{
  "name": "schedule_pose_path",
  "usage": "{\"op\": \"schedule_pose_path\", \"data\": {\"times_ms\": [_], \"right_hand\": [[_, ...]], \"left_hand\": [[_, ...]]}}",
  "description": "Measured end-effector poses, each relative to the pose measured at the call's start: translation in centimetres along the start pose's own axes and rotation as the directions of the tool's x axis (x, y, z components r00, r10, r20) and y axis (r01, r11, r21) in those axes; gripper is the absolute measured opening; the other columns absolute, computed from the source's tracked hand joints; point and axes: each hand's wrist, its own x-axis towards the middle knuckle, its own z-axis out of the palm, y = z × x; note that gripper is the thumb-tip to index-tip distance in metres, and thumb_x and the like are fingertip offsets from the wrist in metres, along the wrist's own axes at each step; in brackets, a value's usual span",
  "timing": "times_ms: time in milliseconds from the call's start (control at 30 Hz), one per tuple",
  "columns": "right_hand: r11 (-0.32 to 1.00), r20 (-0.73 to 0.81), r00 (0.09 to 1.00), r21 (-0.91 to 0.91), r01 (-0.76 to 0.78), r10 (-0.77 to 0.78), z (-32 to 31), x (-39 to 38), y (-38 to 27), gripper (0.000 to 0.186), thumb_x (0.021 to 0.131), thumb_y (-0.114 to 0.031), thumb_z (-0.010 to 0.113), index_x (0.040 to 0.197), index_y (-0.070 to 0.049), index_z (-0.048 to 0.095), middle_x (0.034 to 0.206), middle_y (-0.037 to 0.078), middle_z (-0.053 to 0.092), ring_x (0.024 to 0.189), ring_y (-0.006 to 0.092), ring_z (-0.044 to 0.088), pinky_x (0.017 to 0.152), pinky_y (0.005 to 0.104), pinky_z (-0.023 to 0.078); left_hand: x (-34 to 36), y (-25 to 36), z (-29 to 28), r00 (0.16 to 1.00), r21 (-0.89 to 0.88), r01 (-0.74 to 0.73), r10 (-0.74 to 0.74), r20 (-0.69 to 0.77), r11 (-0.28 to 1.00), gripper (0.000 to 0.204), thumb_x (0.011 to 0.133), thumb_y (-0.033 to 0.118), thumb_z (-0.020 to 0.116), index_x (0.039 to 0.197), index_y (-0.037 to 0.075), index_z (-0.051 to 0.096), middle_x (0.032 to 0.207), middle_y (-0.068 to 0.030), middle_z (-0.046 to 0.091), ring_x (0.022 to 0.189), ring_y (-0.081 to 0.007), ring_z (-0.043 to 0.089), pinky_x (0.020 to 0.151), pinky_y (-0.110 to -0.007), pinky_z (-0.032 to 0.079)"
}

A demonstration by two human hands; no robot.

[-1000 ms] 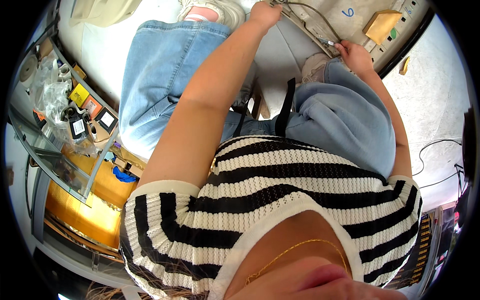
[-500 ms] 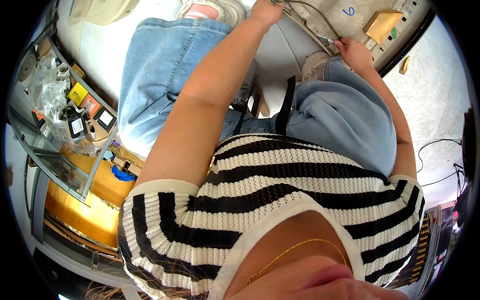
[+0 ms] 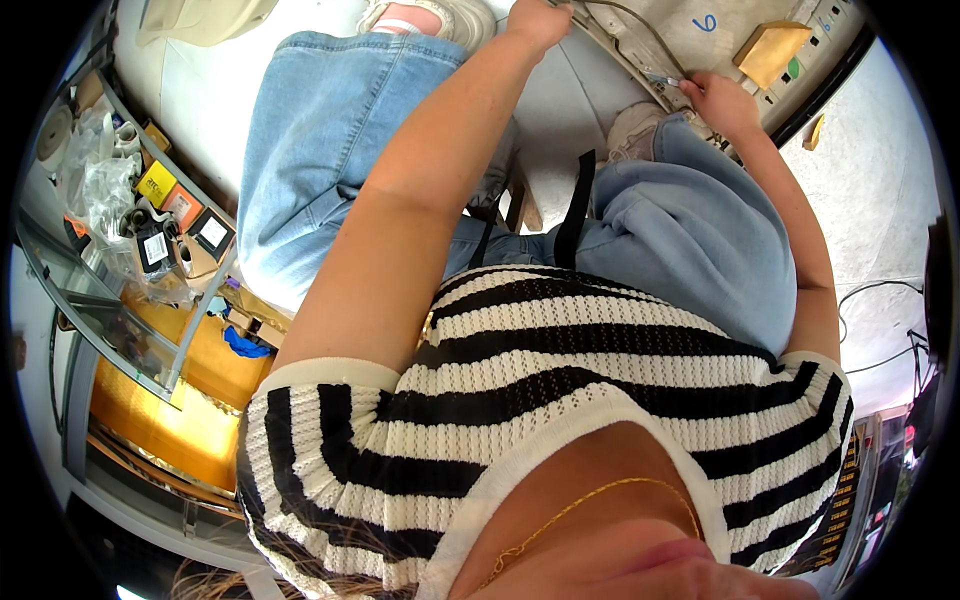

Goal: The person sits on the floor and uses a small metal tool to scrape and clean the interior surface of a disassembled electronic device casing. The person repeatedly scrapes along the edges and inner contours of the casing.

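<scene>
At the top centre my left hand (image 3: pixel 540 28) is closed at the near edge of a large beige panel (image 3: pixel 690 45), by a thin dark cable (image 3: pixel 650 28); exactly what its fingers grip is unclear. My right hand (image 3: pixel 725 105) pinches a small silver tool (image 3: pixel 668 82) against the panel's lower rail, close to the cable's end. A tan block (image 3: pixel 772 52) and a small green piece (image 3: pixel 793 68) sit on the panel, beside a blue handwritten mark. My jeans-covered legs are beneath my forearms, with my shoes near the panel.
A glass-and-metal shelf unit (image 3: pixel 150 360) at left holds boxes (image 3: pixel 185 205), plastic bags (image 3: pixel 105 170) and rolls. A beige plastic item (image 3: pixel 200 20) lies at upper left. Loose cables (image 3: pixel 875 285) and a small tan piece (image 3: pixel 813 135) are on the pale floor (image 3: pixel 880 180) at right.
My right hand, with the tool, has moved slightly right and up. My left hand has shifted a little rightward, and the panel appears shifted slightly right with them.
</scene>
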Motion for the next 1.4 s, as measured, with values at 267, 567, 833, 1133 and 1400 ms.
{"op": "schedule_pose_path", "data": {"times_ms": [267,567,833,1133,1400], "right_hand": [[0.996,-0.128,0.992,-0.085,-0.009,-0.002,0.9,-0.5,-0.2,0.034,0.091,-0.043,0.044,0.093,-0.015,0.063,0.081,0.011,0.066,0.079,0.0311,0.063,0.067,0.0428,0.049],[0.966,-0.257,0.944,-0.208,0.154,-0.205,0.4,0.8,0.4,0.032,0.09,-0.04,0.046,0.081,-0.012,0.06,0.07,0.012,0.063,0.07,0.0315,0.062,0.059,0.0442,0.048],[0.921,-0.212,0.93,-0.319,0.225,-0.3,-1.6,1.6,-0.5,0.028,0.087,-0.034,0.052,0.079,-0.009,0.062,0.073,0.01,0.064,0.072,0.0299,0.063,0.061,0.0415,0.049],[0.863,-0.113,0.933,-0.431,0.264,-0.342,-3.9,2.1,-2.3,0.027,0.084,-0.032,0.057,0.074,-0.008,0.065,0.074,0.01,0.065,0.073,0.0277,0.064,0.063,0.0394,0.05],[0.795,-0.081,0.889,-0.488,0.359,-0.451,-4.2,3.4,-2.7,0.026,0.081,-0.029,0.061,0.069,-0.006,0.064,0.07,0.012,0.063,0.07,0.0288,0.063,0.062,0.0391,0.049]], "left_hand": [[0.5,-0.4,0.2,0.997,0.025,-0.009,0.007,0.076,1.0,0.035,0.079,0.027,0.061,0.088,-0.007,0.062,0.077,-0.0201,0.065,0.072,-0.031,0.063,0.065,-0.039,0.047],[0.4,-0.2,0.5,0.999,0.033,0.041,-0.041,0.011,0.999,0.034,0.079,0.026,0.061,0.091,-0.006,0.063,0.08,-0.0204,0.065,0.076,-0.031,0.064,0.067,-0.038,0.048],[0.3,0.0,0.4,0.999,0.034,0.037,-0.037,0.003,0.999,0.033,0.077,0.021,0.059,0.095,-0.007,0.062,0.085,-0.023,0.065,0.079,-0.0325,0.063,0.069,-0.038,0.048],[0.6,-0.3,0.5,0.999,-0.027,0.021,-0.02,0.026,0.999,0.032,0.076,0.018,0.057,0.095,-0.008,0.062,0.084,-0.0226,0.065,0.078,-0.0324,0.063,0.068,-0.038,0.048],[-0.3,0.9,0.1,0.997,-0.024,0.07,-0.069,0.041,0.997,0.032,0.078,0.019,0.058,0.094,-0.009,0.061,0.082,-0.0222,0.064,0.074,-0.0316,0.063,0.064,-0.039,0.048]]}}
